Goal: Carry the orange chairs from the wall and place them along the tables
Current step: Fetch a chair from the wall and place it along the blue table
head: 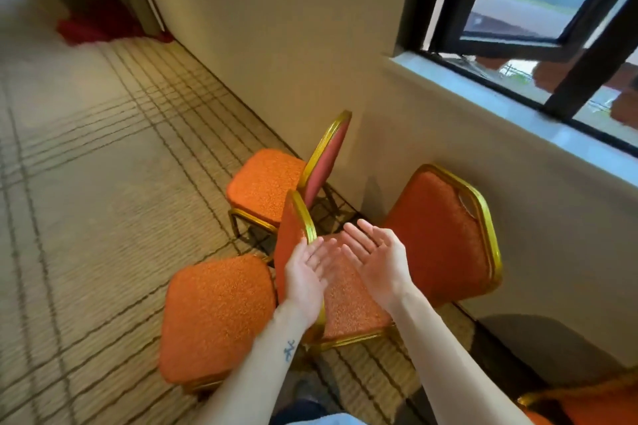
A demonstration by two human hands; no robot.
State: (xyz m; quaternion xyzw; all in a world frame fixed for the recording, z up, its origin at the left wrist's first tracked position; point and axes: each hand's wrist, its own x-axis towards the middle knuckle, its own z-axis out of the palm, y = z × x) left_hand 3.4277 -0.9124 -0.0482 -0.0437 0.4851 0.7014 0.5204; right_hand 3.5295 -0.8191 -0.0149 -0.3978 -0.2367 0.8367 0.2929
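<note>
- The carpet [86,183] on the left is open floor, probably the route out to the tables, none of which show in this view.
- The near chair [217,317] has its seat turned left and its back edge-on to the camera. It stands away from the wall, so it looks the easiest to take first.
- The far chair [266,183] sits behind it, facing the same way, close to the corner of the wall [518,235].
- The left hand [305,281] is palm up with straight, spread fingers and holds nothing. Its thumb is right at the gold top rail of the near chair's back; whether it touches, I cannot tell.
- The right hand [378,264] is also palm up, flat and empty, hovering over the seat of the third chair [442,238]. Neither hand has a grip yet.
- The third chair's back rests against the wall below the window [518,10], parked out of the way.
- A fourth chair [587,404] shows only partly at the bottom right corner.
</note>
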